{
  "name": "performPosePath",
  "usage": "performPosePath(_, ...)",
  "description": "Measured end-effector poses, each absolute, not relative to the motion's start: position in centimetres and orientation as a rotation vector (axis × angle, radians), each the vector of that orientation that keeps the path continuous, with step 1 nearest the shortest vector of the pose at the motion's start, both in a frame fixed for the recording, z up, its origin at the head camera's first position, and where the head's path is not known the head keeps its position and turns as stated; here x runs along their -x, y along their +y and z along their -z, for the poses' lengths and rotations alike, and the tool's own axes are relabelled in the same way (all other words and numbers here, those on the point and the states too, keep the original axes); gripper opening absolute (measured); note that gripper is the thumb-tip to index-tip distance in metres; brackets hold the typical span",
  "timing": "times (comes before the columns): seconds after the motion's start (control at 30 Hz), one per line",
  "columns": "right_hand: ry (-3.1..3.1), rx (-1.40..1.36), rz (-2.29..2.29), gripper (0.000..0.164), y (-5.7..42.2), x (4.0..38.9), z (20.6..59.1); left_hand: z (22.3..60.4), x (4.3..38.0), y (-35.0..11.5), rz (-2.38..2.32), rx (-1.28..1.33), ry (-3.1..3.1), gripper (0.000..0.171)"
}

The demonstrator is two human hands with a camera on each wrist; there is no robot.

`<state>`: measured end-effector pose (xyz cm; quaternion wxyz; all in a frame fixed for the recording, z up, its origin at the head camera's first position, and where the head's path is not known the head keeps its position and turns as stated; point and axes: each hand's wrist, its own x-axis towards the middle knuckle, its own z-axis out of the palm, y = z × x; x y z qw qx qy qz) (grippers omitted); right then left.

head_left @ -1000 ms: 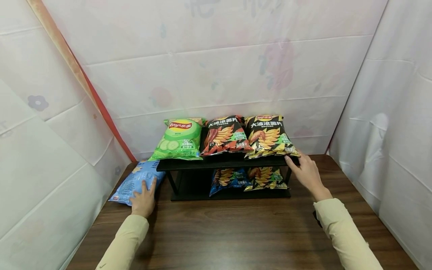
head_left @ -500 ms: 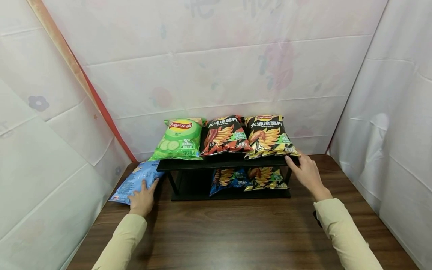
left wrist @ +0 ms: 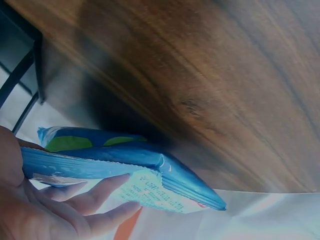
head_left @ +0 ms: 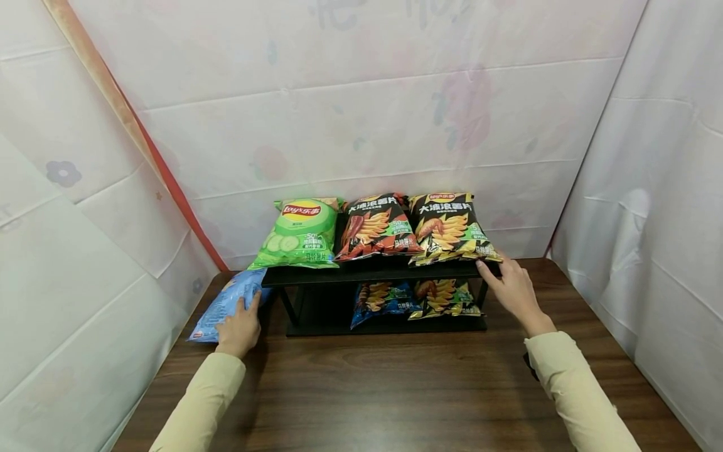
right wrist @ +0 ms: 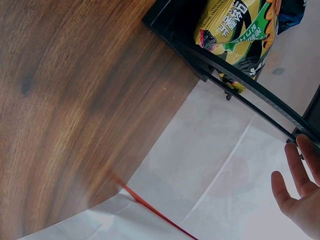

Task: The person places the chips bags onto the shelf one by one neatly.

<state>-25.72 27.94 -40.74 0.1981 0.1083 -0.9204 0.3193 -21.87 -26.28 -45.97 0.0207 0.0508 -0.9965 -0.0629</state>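
My left hand (head_left: 240, 329) holds a light blue bag of chips (head_left: 228, 304) left of the black two-tier shelf (head_left: 367, 274). In the left wrist view the crimped edge of the blue bag (left wrist: 95, 167) lies against the hand, its fingers spread along the printed side. The bag stands tilted on its edge by the table, its far end partly behind the green bag. At the opposite end, my right hand (head_left: 516, 292) holds the shelf's top board by its corner, thumb at the front. In the right wrist view its fingertips (right wrist: 301, 140) meet the black frame.
On the top tier sit a green bag (head_left: 299, 235), a red-and-black bag (head_left: 377, 227) and a yellow-and-black bag (head_left: 449, 229). The lower tier holds a dark blue bag (head_left: 384, 298) and another yellow bag (head_left: 446, 298). Printed white cloth (head_left: 361, 125) hangs behind the wooden table (head_left: 384, 389).
The light blue bag has shifted slightly right and tilted up, showing a narrower face. My left hand has turned a little with it. The right hand and shelf stay put.
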Motion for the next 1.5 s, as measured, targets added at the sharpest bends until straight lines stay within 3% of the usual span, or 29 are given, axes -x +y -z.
performPosePath(0.6,-2.562,-0.311,-0.897,0.064,28.0,25.7,40.6,43.9,22.3,-26.2,0.464,-0.117,-2.969,0.055)
performPosePath(1.0,-2.581,-0.303,-0.882,0.066,28.0,25.9,40.6,42.3,22.2,-25.5,0.490,-0.092,-2.900,0.040)
performPosePath(1.5,-2.560,-0.326,-0.885,0.062,27.9,25.7,40.7,41.7,23.0,-25.9,0.621,-0.225,-2.933,0.045)
